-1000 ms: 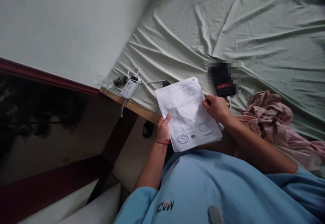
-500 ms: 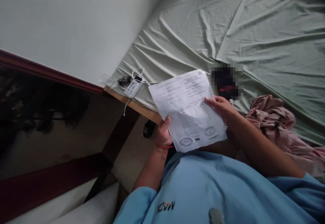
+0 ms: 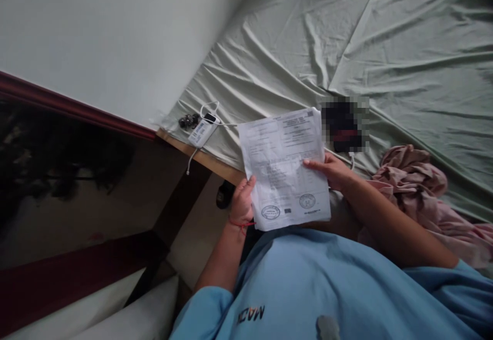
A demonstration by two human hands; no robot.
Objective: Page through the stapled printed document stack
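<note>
I hold a printed paper document (image 3: 283, 160) with two round stamps near its bottom edge, raised above my lap. My left hand (image 3: 242, 201) is closed on the sheet's lower left edge, thumb on top; a red string circles that wrist. My right hand (image 3: 330, 170) grips the right edge, thumb lying across the print. More sheets seem to lie under the top one. A blurred dark phone-like object (image 3: 345, 124) rests on the bed just beyond my right hand.
A pale green bedsheet (image 3: 385, 47) covers the bed ahead. A white power bank with cable (image 3: 202, 130) and small dark items (image 3: 187, 121) sit at the bed's corner. Pink crumpled cloth (image 3: 419, 186) lies to my right. A wall (image 3: 96, 37) stands left.
The document has turned more upright and shifted slightly right in my hands. My right hand slid along its right edge, and the left hand kept its hold.
</note>
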